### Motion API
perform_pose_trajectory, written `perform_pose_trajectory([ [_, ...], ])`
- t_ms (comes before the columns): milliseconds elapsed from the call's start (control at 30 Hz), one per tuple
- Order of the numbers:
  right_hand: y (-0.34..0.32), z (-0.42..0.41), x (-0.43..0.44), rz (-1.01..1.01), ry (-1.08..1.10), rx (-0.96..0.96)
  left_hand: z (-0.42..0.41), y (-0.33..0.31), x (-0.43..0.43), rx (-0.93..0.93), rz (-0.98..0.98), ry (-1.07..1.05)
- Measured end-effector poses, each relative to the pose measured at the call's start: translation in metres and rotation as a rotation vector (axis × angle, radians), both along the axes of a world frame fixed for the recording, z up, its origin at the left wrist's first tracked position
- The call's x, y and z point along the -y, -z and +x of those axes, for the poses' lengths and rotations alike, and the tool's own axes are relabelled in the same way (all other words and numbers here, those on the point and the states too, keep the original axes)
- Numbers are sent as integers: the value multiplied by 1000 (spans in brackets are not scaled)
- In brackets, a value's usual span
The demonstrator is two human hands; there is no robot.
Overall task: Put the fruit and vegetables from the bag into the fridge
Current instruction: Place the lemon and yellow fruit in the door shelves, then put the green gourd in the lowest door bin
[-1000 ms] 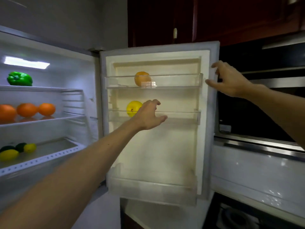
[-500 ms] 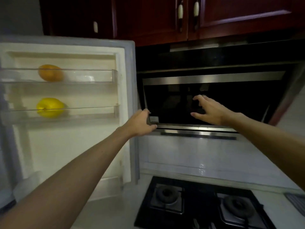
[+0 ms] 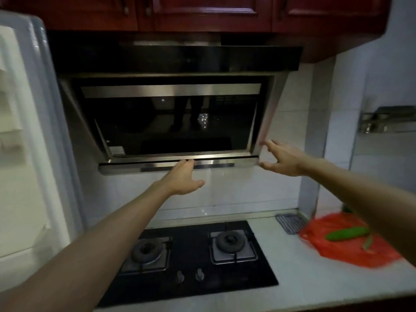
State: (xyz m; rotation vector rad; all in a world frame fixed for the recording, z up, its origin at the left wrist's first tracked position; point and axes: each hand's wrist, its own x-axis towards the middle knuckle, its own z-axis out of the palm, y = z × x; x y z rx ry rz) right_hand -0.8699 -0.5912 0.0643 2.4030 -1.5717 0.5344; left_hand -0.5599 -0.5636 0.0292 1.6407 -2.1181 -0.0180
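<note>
A: Nearest to us, two bare forearms stretch out over the counter (image 3: 304, 280), both hands up in the air.

B: Below them the black hob (image 3: 193, 287) is set into that counter, with two burners and two knobs at its front edge.

A: Over to the right is the red bag (image 3: 337, 253), lying flat on the counter, partly hidden by the right forearm. A cucumber (image 3: 347, 234) lies on top of it, with a thin green pod (image 3: 368, 243) just beside it. The pod is too blurred to name.

B: Just behind the bag's left edge, a small dark grille (image 3: 290, 222) sits where the counter meets the wall.

A: Now the hands! The left hand (image 3: 183, 179) is out flat, fingers straight and together, thumb sticking out to the right, with nothing in it.

B: Its fingertips overlap the lower steel edge of the range hood (image 3: 168, 113). I can't tell whether they're touching it.

A: The right hand (image 3: 283, 159) is higher, by the hood's right corner. Its fingers are spread and loosely curved, and it's empty too. There's some motion blur on it.

B: Far left, the fridge door (image 3: 33, 143) stands open with its white inner side towards us, well apart from the bag.

A: On the right wall there's a metal rack (image 3: 387, 120), and above the hood, dark red cupboards (image 3: 202, 12).
</note>
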Motion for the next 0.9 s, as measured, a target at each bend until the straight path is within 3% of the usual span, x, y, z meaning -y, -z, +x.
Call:
perform_pose_trajectory([
  [433, 60, -205, -88, 100, 373, -9, -220, 44, 20, 31, 102, 376],
  [900, 124, -325, -116, 236, 637, -1, -390, 94, 85, 58, 207, 675],
])
